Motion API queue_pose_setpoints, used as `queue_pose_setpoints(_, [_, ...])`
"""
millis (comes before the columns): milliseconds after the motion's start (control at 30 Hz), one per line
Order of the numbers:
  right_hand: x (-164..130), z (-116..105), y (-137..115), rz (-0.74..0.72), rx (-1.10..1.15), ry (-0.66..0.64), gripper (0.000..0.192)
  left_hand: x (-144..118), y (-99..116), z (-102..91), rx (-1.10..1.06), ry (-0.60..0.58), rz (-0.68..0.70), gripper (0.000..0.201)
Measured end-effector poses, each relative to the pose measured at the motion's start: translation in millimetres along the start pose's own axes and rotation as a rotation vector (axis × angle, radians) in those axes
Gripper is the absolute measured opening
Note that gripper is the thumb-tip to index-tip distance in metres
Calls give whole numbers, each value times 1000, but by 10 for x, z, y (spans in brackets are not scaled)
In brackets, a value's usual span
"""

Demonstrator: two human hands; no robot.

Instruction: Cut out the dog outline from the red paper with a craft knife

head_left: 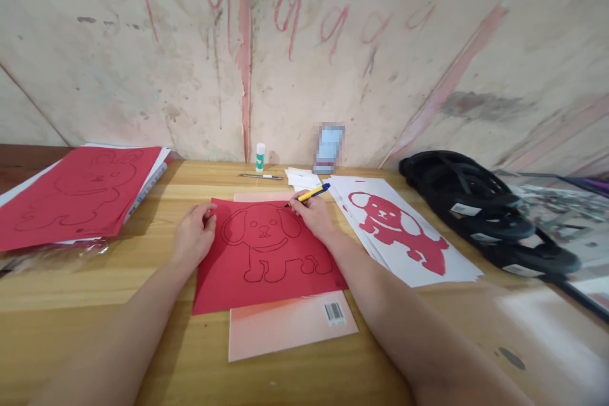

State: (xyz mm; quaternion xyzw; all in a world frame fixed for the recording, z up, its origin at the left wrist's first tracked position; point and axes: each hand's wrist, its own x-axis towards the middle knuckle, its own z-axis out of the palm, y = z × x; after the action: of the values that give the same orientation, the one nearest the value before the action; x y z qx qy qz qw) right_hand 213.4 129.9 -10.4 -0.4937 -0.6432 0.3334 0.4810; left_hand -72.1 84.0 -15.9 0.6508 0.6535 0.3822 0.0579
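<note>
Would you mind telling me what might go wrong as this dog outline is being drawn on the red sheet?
1. The red sheet lies loose on a pink book, pinned only at its left edge by the left hand, so it may shift under the pen.
2. The right hand rests over the drawn dog's ear and may smear it.
3. The sheet overhangs the book, so lines there may wobble.

Red painted numerals reading "9" are showing repeatedly across the stained beige plaster wall (304,44). A printed barcode is showing on the pale pink rectangular booklet (333,312); its digits are remaining illegible.
</note>
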Motion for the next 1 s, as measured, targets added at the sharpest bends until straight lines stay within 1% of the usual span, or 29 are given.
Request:
queue_pose_setpoints(133, [4, -3, 6, -32, -82, -13, 16, -1, 19, -15, 2, -4, -10, 28])
queue_pose_setpoints(433, [0, 13, -39, -9, -77, -7, 17, -1, 36, -16, -22, 2, -24, 26])
queue_pose_setpoints(733, [-4, 2, -52, -63, -180, -33, 18, 0, 31, -22, -25, -13, -24, 28])
queue_pose_setpoints(933, [-10, 5, -69, -66, -200, -13, 17, -5, 34, -21, -7, -14, -9, 27])
queue_pose_setpoints(1000, [-9, 6, -59, -71, -208, -10, 16, -7, 20, -14, 9, 5, 16, 25])
